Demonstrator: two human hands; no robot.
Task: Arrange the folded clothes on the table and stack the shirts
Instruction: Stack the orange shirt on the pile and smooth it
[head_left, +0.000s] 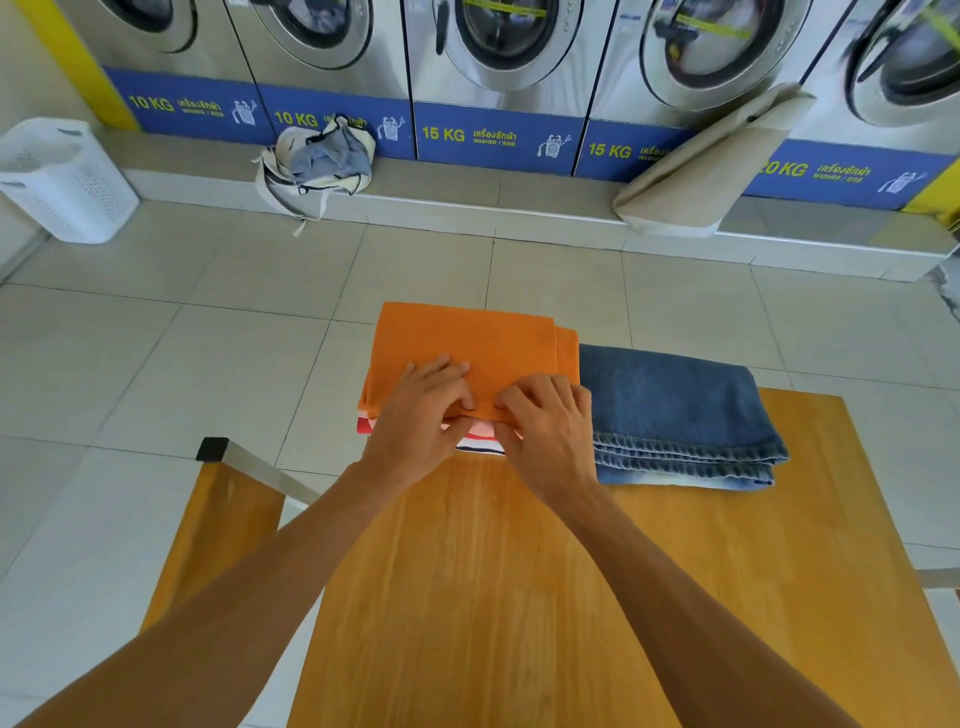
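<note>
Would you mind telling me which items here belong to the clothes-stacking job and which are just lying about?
Job: orange shirt, striped shirt beneath it, folded jeans, table, left hand, right hand.
Lying about: white basket, cloth bag, beige sheet.

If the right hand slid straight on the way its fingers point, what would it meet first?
The right hand points up and left along the near edge of the orange shirt. It would most likely meet the left hand first, whose fingers sit just ahead, nearly touching.
</note>
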